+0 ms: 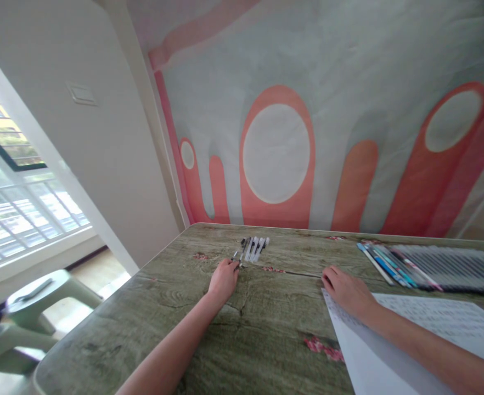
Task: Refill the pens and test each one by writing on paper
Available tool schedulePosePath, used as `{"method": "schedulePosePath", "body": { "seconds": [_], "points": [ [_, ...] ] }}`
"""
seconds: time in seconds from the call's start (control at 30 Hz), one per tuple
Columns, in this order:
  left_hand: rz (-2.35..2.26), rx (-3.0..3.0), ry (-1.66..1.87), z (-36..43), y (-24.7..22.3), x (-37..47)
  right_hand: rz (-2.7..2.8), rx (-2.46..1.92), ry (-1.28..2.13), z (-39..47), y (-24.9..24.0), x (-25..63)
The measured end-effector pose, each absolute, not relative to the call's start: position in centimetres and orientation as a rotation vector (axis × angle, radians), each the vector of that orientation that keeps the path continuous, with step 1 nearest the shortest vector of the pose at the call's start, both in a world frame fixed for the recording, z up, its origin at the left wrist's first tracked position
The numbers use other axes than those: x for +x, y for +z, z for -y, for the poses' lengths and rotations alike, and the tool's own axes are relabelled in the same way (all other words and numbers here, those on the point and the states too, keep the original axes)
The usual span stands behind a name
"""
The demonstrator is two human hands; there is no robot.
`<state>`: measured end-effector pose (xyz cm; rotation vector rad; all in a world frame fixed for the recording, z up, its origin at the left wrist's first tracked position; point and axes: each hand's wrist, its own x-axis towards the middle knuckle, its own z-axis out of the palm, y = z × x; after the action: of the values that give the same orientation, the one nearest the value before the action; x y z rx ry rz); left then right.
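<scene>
My left hand [223,278] lies on the table with its fingers closed at a small dark and pale piece [236,258], too small to name. Just beyond its fingertips, several short pens [255,248] with whitish barrels and dark parts lie side by side. My right hand [349,291] rests at the upper left corner of a sheet of paper [435,312] covered in rows of writing. Its fingers are curled in, and nothing shows in them. The right forearm crosses the sheet and covers part of it.
A wood-patterned table [283,307] meets the painted wall [332,66]. Blue, white and pink pens [394,266] lie at the right, beside a long row of clear-barrelled pens [460,269]. Pale green stools [56,291] stand to the left, below the window [15,203].
</scene>
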<state>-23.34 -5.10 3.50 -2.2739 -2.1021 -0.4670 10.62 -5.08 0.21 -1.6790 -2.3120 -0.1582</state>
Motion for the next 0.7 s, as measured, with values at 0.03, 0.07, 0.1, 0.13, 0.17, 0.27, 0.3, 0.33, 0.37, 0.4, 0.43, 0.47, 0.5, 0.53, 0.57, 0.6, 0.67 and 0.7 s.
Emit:
{"method": "schedulePosePath", "body": {
  "seconds": [0.03, 0.07, 0.1, 0.13, 0.17, 0.27, 0.3, 0.33, 0.37, 0.4, 0.43, 0.47, 0.5, 0.53, 0.57, 0.6, 0.67, 0.7],
  "points": [
    [2.093, -2.279, -0.454, 5.2, 3.4, -23.4, 2.333, -1.694, -0.18, 5.3, 0.1, 10.7],
    [2.084, -2.283, -0.443, 5.2, 3.3, -23.5, 2.351, -1.708, -0.2, 5.5, 0.1, 10.8],
    [2.073, -2.288, -0.435, 5.3, 3.2, -23.5, 2.375, -1.716, -0.214, 5.7, -0.1, 10.8],
    [2.061, -2.294, -0.431, 5.5, 3.2, -23.6, 2.398, -1.725, -0.221, 5.9, -0.2, 10.8],
    [2.05, -2.301, -0.425, 5.6, 3.2, -23.6, 2.421, -1.732, -0.218, 6.1, -0.3, 10.8],
    [2.014, -2.335, -0.423, 6.4, 3.2, -23.5, 2.463, -1.759, -0.163, 6.4, -0.4, 10.4],
    [2.002, -2.345, -0.43, 6.6, 3.3, -23.4, 2.472, -1.774, -0.128, 6.4, -0.2, 10.3],
    [1.99, -2.356, -0.44, 6.9, 3.3, -23.3, 2.48, -1.788, -0.091, 6.4, 0.1, 10.1],
    [1.976, -2.369, -0.45, 7.0, 3.2, -23.1, 2.493, -1.796, -0.054, 6.4, 0.5, 9.9],
    [1.964, -2.383, -0.458, 7.2, 3.2, -22.8, 2.508, -1.797, -0.019, 6.3, 1.0, 9.7],
    [1.952, -2.398, -0.464, 7.3, 3.2, -22.6, 2.522, -1.789, 0.008, 6.2, 1.5, 9.4],
    [1.942, -2.413, -0.468, 7.3, 3.2, -22.2, 2.53, -1.78, 0.023, 6.1, 2.1, 9.2],
    [1.932, -2.429, -0.472, 7.4, 3.3, -21.9, 2.532, -1.771, 0.027, 6.0, 2.5, 8.9],
    [1.925, -2.445, -0.476, 7.4, 3.3, -21.5, 2.532, -1.762, 0.025, 5.9, 3.0, 8.6],
    [1.922, -2.463, -0.478, 7.5, 3.4, -21.0, 2.53, -1.754, 0.02, 5.8, 3.2, 8.2],
    [1.921, -2.482, -0.478, 7.5, 3.6, -20.5, 2.529, -1.745, 0.015, 5.6, 3.4, 8.0],
    [1.917, -2.528, -0.474, 7.7, 3.8, -19.6, 2.525, -1.717, 0.01, 5.3, 3.4, 7.5],
    [1.912, -2.551, -0.471, 7.8, 3.9, -19.1, 2.52, -1.699, 0.012, 5.2, 3.3, 7.3]
  ]
}}
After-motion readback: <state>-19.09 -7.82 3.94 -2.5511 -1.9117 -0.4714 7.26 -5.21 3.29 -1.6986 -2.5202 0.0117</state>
